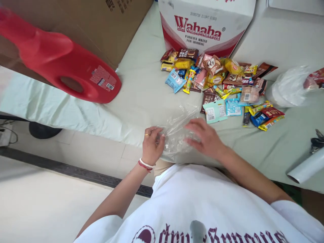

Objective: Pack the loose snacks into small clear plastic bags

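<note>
A clear plastic bag (174, 140), crumpled and see-through, lies at the table's front edge, close to my body. My left hand (152, 143), with a ring and bracelets, is closed on the bag's left side. My right hand (206, 138) is at the bag's right side with thumb and fingers apart; whether the fingertips touch the film I cannot tell. Just beyond the bag is a spread of wrapped snacks, among them a pale green packet (215, 111), a light blue packet (174, 81) and a brown round-logo packet (213, 64).
Behind the snacks stands a white and red Wahaha water carton (202, 30). To the left are a red jug (76, 67) and a brown cardboard box (101, 27). On the right are a white plastic-wrapped bundle (287, 89), a white roll (307, 165) and keys (317, 141).
</note>
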{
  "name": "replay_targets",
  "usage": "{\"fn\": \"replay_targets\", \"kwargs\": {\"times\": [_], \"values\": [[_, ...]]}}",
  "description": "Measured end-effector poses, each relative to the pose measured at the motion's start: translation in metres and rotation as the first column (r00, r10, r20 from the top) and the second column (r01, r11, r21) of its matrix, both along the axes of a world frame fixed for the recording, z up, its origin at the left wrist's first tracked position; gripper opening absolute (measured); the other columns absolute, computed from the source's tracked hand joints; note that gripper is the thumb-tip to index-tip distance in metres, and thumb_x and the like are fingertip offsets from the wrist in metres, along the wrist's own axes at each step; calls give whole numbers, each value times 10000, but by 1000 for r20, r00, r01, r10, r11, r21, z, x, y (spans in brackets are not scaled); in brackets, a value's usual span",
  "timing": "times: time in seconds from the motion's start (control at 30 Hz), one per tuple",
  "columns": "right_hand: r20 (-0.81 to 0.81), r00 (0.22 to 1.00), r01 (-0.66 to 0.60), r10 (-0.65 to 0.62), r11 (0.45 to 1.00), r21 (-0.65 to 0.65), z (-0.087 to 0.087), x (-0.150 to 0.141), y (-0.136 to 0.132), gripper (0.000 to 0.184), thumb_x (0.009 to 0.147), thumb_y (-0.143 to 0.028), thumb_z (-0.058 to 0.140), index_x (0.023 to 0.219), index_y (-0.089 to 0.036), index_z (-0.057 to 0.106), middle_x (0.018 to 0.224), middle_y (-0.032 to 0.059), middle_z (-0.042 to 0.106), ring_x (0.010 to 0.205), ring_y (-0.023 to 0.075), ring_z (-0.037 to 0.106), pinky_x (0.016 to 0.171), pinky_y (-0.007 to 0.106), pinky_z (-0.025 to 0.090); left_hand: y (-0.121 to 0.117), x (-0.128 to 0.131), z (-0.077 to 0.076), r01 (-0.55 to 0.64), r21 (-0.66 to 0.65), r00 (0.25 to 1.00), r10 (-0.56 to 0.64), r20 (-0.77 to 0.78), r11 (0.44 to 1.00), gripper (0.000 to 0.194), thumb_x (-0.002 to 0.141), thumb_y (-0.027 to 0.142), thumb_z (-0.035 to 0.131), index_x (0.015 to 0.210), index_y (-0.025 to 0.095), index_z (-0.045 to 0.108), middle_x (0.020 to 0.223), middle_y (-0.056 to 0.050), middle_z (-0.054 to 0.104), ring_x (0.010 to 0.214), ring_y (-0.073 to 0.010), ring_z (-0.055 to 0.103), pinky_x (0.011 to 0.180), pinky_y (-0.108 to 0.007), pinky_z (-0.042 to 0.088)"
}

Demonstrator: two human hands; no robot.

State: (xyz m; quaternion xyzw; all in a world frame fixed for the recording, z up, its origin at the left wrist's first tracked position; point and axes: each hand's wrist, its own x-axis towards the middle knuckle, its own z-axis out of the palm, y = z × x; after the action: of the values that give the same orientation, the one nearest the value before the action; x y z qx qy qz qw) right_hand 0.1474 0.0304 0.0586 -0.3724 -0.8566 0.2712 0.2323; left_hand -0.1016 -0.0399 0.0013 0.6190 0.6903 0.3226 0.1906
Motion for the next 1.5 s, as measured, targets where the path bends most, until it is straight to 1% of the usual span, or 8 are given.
{"fn": "replay_targets", "kwargs": {"times": [0.23, 0.43, 0.57, 0.7, 0.87, 1.03, 1.33, 1.5], "values": [[60, 997, -50, 53, 998, -41, -68, 50, -35, 275, 945, -129, 542, 1066, -233, 767, 1450, 136, 579, 1102, 273, 579, 904, 494, 551, 14, -37, -4, -146, -203, 988, 131, -87, 968, 293, 841, 371, 623, 999, 167, 761, 1089, -144, 657, 1014, -293, 648, 962, -490, 537], [-84, 986, 143, -145, 989, -33, -27, 101, -9, 342, 866, -102, 533, 987, -308, 777, 1350, 57, 657, 1163, 297, 606, 949, 528, 539, -4, -51, 27, -184, -18, 894, 160, -418, 983, 416, 808, 294, 695, 1199, 151, 688, 1477, -254, 476, 1490, -492, 295, 1146, -737, 274], [-111, 971, 217, -210, 975, 48, -1, 63, -2, 355, 886, -110, 522, 1056, -306, 764, 1168, 71, 723, 1088, 291, 642, 992, 542, 517, 20, -22, 54, 327, 3, 853, -294, -432, 945, 419, 886, 120, 542, 1264, 258, 656, 1508, -147, 537, 1559, -365, 287, 1224, -700, 208], [99, 987, -127, 124, 992, 22, -24, 13, -17, 389, 930, -135, 555, 1272, -249, 701, 1379, 111, 647, 1293, 302, 562, 1079, 541, 498, 69, 5, 38, 784, -178, 534, -793, -294, 594, 404, 976, 214, 472, 1346, 235, 631, 1486, -132, 597, 1487, -269, 449, 1252, -549, 303], [188, 942, -270, 279, 960, -74, -60, 49, -62, 468, 965, -247, 633, 1432, -233, 599, 1574, 113, 503, 1486, 317, 423, 1221, 593, 378, 62, -2, -10, 651, -219, 619, -675, -400, 727, 606, 1029, 430, 444, 1576, 174, 402, 1668, -179, 357, 1561, -323, 320, 1274, -611, 144], [-91, 987, -152, 135, 964, -220, -35, 105, -74, 364, 980, -202, 588, 1307, -344, 662, 1254, 67, 730, 1246, 275, 647, 1050, 526, 563, -14, 0, -22, 444, -135, 758, -452, -470, 886, 666, 1038, 420, 422, 1635, 158, 284, 1655, -199, 364, 1560, -319, 326, 1287, -568, 69], [171, 982, -82, 76, 996, 27, -50, 41, 32, 376, 1004, -319, 547, 1347, -218, 662, 1509, 136, 566, 1413, 314, 502, 1154, 545, 447, 35, -7, -12, 354, -110, 808, -363, -464, 929, 541, 1048, 399, 389, 1578, 298, 425, 1635, -112, 430, 1526, -313, 394, 1267, -639, 37], [399, 909, 162, -122, 984, -68, -20, 27, 98, 365, 1031, -371, 449, 924, -192, 749, 923, 135, 738, 905, 285, 677, 838, 408, 513, 53, -14, -23, 290, -165, 817, -333, -471, 943, 573, 1054, 453, 358, 1600, 282, 384, 1677, -136, 332, 1568, -327, 305, 1237, -701, 27]]}}
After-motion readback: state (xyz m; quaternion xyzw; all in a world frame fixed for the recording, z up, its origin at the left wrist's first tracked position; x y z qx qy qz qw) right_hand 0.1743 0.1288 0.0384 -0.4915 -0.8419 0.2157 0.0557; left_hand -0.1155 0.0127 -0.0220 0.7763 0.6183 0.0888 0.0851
